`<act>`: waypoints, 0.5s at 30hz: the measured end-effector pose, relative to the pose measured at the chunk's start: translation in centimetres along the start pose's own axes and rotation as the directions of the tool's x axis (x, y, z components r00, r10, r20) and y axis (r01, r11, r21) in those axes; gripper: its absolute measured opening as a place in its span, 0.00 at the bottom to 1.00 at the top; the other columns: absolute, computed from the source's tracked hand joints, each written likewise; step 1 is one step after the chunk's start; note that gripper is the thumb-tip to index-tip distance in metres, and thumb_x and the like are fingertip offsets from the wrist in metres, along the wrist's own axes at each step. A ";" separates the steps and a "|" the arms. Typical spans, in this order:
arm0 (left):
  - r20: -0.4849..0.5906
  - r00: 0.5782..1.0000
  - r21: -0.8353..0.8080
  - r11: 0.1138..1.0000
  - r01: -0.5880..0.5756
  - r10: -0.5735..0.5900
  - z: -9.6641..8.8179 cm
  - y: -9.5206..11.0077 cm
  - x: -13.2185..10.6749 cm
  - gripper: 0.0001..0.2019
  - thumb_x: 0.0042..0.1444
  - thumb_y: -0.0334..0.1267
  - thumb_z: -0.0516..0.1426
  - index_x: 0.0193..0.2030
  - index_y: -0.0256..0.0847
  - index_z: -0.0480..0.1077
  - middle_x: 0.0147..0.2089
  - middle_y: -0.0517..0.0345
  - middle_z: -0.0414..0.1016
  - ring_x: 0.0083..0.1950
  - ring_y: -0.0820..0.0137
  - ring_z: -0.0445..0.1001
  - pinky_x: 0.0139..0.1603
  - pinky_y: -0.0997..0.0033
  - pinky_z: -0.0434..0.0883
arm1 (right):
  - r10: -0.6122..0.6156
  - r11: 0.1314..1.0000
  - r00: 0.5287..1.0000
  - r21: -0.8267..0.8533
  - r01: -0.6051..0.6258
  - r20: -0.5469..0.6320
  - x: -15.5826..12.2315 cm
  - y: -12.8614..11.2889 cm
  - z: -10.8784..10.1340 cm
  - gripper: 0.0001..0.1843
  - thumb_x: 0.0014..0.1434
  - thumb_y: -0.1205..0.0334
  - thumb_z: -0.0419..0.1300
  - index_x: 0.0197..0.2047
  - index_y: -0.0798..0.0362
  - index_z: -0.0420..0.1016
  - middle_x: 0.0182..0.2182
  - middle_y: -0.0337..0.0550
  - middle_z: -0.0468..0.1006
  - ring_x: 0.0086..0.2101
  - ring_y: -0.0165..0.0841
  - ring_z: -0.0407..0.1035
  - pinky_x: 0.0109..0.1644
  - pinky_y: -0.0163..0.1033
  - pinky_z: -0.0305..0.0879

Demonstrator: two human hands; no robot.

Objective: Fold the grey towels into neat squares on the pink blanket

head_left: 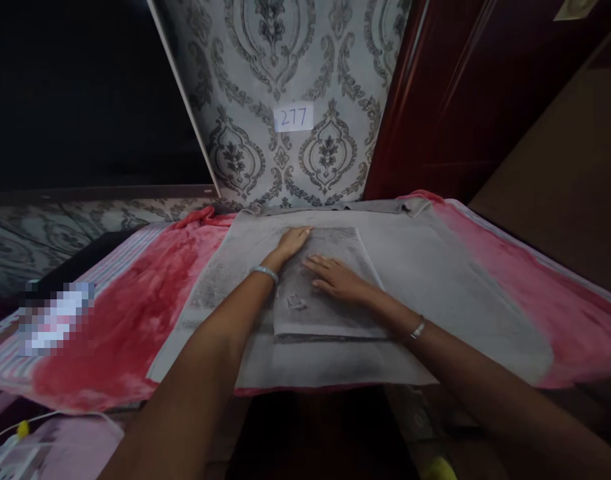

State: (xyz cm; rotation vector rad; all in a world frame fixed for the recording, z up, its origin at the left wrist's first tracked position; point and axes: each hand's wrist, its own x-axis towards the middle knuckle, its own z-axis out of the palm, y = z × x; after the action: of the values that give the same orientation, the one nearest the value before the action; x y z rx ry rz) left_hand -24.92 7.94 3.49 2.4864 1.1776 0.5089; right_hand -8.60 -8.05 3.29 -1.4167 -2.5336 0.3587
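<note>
One left hand (292, 243) and the right hand (339, 280), fingers uncurled, lay over the folded grey cloth (330, 315); it looked soft, light, best gripped by its near edge.

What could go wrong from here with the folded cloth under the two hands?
The folded cloth could shift or crease if the left hand and right hand, both flat on it, press unevenly.
The left bracelet or right bracelet might catch the fabric, since both arms reach low over it.
The gray sheet lies on a red blanket, so a hard push might slide the layers.
</note>
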 end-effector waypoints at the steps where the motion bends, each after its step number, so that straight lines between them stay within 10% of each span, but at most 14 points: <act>1: 0.007 1.000 0.028 1.000 0.011 -0.012 0.1 -0.2 -0.5 0.26 0.71 0.41 0.41 0.70 0.40 0.65 0.73 0.51 0.64 0.75 0.64 0.59 0.77 0.54 0.47 | 0.006 1.000 1.000 -0.027 -0.006 0.007 1.2 -0.1 0.5 0.34 0.74 0.44 0.44 0.77 0.47 0.51 0.75 0.50 0.48 0.73 0.47 0.42 0.73 0.63 0.42; 5: 0.064 0.998 0.203 0.979 0.005 -0.019 0.8 -0.8 -2.0 0.27 0.70 0.42 0.44 0.74 0.43 0.59 0.78 0.52 0.54 0.79 0.62 0.48 0.78 0.48 0.38 | -0.011 0.995 1.000 -0.096 0.011 0.004 1.8 -0.6 2.4 0.36 0.73 0.42 0.46 0.77 0.47 0.51 0.76 0.50 0.44 0.74 0.49 0.37 0.74 0.65 0.35; 10: 0.090 0.996 0.325 0.945 -0.022 -0.008 0.9 -0.8 -2.1 0.27 0.72 0.43 0.41 0.75 0.44 0.56 0.78 0.53 0.52 0.79 0.62 0.48 0.78 0.49 0.42 | -0.113 0.993 0.990 -0.010 0.114 0.089 -4.1 -2.3 2.7 0.36 0.73 0.41 0.46 0.78 0.44 0.48 0.76 0.45 0.43 0.74 0.46 0.31 0.75 0.62 0.33; 15: 0.052 0.998 0.345 0.937 -0.054 0.038 0.2 -0.1 -1.9 0.26 0.70 0.42 0.44 0.71 0.42 0.63 0.76 0.49 0.58 0.76 0.58 0.55 0.77 0.46 0.47 | -0.153 0.978 0.986 0.153 0.141 0.072 -6.3 -1.7 1.3 0.35 0.73 0.40 0.45 0.76 0.48 0.56 0.74 0.46 0.55 0.73 0.43 0.45 0.75 0.57 0.43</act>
State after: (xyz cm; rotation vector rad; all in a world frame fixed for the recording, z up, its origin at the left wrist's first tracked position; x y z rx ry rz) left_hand -26.02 6.43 2.96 2.8095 1.2891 0.2727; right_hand -7.17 -14.43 2.17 -1.1761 -2.5972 0.5767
